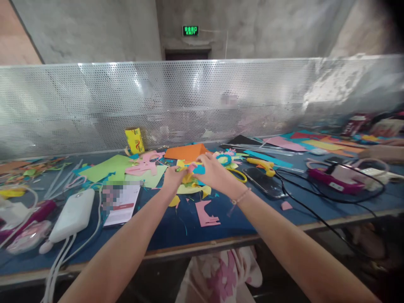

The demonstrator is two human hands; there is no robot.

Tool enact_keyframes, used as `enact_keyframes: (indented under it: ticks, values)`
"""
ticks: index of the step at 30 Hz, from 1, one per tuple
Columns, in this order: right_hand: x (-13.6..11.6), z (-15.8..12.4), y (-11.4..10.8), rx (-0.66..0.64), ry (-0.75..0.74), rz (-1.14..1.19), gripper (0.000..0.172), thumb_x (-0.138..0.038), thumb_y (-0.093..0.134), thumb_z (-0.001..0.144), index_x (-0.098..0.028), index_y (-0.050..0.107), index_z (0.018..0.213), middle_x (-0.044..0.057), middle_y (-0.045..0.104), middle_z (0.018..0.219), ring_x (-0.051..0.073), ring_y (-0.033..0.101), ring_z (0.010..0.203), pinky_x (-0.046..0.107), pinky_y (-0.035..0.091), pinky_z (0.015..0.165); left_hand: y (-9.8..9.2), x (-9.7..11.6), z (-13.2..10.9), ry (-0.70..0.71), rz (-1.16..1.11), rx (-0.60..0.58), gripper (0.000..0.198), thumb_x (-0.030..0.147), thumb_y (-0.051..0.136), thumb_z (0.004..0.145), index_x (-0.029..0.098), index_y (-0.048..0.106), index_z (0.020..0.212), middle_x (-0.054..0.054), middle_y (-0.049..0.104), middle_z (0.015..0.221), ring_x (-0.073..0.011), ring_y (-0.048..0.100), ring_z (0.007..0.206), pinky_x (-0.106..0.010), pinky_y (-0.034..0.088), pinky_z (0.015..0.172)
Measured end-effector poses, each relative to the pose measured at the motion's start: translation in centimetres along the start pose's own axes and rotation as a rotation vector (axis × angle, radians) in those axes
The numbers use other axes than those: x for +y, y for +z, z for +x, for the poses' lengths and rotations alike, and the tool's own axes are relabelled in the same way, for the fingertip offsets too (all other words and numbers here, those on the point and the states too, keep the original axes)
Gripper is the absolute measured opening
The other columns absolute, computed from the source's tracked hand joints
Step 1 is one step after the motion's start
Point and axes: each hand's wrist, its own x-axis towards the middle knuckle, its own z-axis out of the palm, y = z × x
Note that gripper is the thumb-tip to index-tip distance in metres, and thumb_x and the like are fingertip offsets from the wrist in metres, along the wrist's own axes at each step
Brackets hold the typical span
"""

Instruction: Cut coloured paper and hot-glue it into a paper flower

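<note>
My left hand (pixel 171 180) and my right hand (pixel 215 174) meet above the blue table, fingers bent and pinching small coloured paper pieces (pixel 190 175) in yellow, blue and pink. The shape of these pieces is partly hidden by my fingers. Under and around the hands lie yellow paper scraps (pixel 202 191) and a pink paper offcut (pixel 207 213) with jagged cuts. Just behind is a folded orange sheet (pixel 184 152). To the left are a green sheet (pixel 109 167) and a cut-out pink sheet (pixel 148 163).
A yellow glue gun (pixel 263 166) with a black cable and a dark phone (pixel 263 182) lie on the right. Left of my arms are a lit phone (pixel 126 206) and a white power bank (pixel 73 213) with cables. A perforated metal screen (pixel 189 97) stands behind.
</note>
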Motion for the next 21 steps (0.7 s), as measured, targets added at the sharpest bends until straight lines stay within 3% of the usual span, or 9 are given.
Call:
enact_keyframes:
  ticks: [3, 7, 10, 12, 16, 21]
  values:
    - [1.6, 1.5, 2.0, 0.013, 0.085, 0.057, 0.006, -0.016, 0.049, 0.077, -0.015, 0.055, 0.080, 0.008, 0.059, 0.084, 0.017, 0.055, 0.082, 0.031, 0.043, 0.076, 0.2, 0.2, -0.2, -0.024, -0.074, -0.023, 0.025, 0.038, 0.065, 0.060, 0.014, 0.061, 0.066, 0.001, 0.054, 0.051, -0.0132, 0.055, 0.053, -0.021, 0.041, 0.046]
    - [3.5, 2.2, 3.0, 0.083, 0.303, 0.363, 0.006, -0.020, 0.053, 0.074, -0.015, 0.057, 0.075, 0.004, 0.062, 0.075, 0.013, 0.058, 0.071, 0.027, 0.045, 0.070, 0.1, 0.5, -0.2, -0.060, 0.007, -0.048, 0.031, 0.039, 0.069, 0.056, 0.014, 0.063, 0.073, -0.005, 0.063, 0.068, -0.0182, 0.060, 0.065, -0.027, 0.047, 0.055]
    - [4.6, 1.9, 3.3, 0.077, 0.435, 0.594, 0.017, -0.023, 0.060, 0.068, -0.013, 0.057, 0.083, 0.005, 0.064, 0.076, 0.014, 0.060, 0.070, 0.027, 0.047, 0.066, -0.2, 0.5, 0.1, 0.108, 0.268, 0.032, 0.042, 0.037, 0.073, 0.053, 0.014, 0.063, 0.086, -0.010, 0.065, 0.090, -0.0221, 0.060, 0.082, -0.032, 0.048, 0.072]
    - [5.0, 1.6, 3.5, 0.023, 0.481, 0.657, 0.019, -0.025, 0.063, 0.066, -0.014, 0.055, 0.079, 0.004, 0.063, 0.072, 0.014, 0.060, 0.066, 0.026, 0.047, 0.063, -0.3, 0.5, 0.2, 0.232, 0.333, 0.025, 0.044, 0.034, 0.072, 0.055, 0.014, 0.062, 0.093, -0.011, 0.064, 0.099, -0.0223, 0.059, 0.088, -0.034, 0.046, 0.079]
    - [4.8, 1.1, 4.0, -0.075, 0.478, 0.684, 0.024, -0.031, 0.068, 0.062, -0.016, 0.052, 0.071, 0.001, 0.061, 0.063, 0.014, 0.059, 0.060, 0.025, 0.047, 0.057, -0.1, 0.6, 0.3, 0.303, 0.173, -0.116, 0.022, 0.024, 0.063, 0.067, 0.012, 0.063, 0.086, -0.011, 0.067, 0.091, -0.0180, 0.061, 0.084, -0.031, 0.046, 0.080]
    - [4.0, 0.7, 4.6, -0.144, 0.409, 0.704, 0.021, -0.026, 0.066, 0.064, -0.017, 0.050, 0.073, -0.001, 0.059, 0.062, 0.013, 0.060, 0.061, 0.025, 0.048, 0.059, 0.3, 0.5, 0.1, 0.155, -0.101, -0.171, 0.015, 0.022, 0.057, 0.072, 0.011, 0.063, 0.079, -0.008, 0.066, 0.080, -0.0147, 0.061, 0.069, -0.028, 0.051, 0.064]
